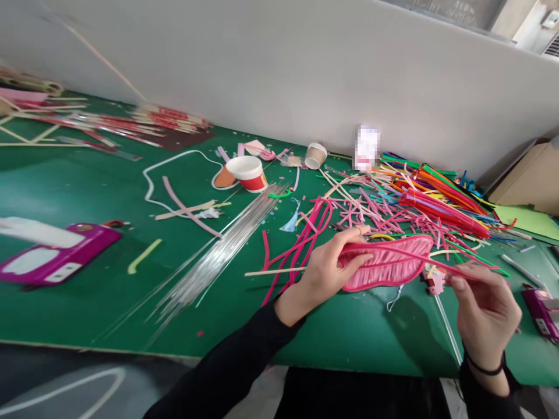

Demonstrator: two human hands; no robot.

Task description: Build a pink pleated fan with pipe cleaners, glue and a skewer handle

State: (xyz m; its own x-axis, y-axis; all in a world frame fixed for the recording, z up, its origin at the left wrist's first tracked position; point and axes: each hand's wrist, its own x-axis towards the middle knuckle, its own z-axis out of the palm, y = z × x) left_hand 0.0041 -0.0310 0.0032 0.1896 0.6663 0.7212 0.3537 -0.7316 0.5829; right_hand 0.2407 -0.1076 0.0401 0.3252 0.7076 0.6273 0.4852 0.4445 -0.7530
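My left hand (pixel 326 267) grips one end of a pink leaf-shaped piece (pixel 393 265), edged in deep pink with a paler ribbed filling. It is held above the green table, thumb on the front face. A deep pink pipe cleaner (pixel 410 254) runs across the upper part of the piece, from my left hand to my right hand (pixel 489 308). The fingertips of my right hand are pinched on its far end. Just below the piece are a small pink object (pixel 435 280) and a clear rod (pixel 448 331). Loose deep pink pipe cleaners (pixel 301 244) lie left of my left hand.
On the green table (pixel 109 314) are a bundle of thin metal wires (pixel 218 256), a red-and-white paper cup (pixel 247 174), a purple tool (pixel 61 256), short pink stems (pixel 362 209) and a colourful pipe-cleaner pile (pixel 445 198). A grey partition (pixel 262 75) stands behind; a cardboard box (pixel 528 180) is at right.
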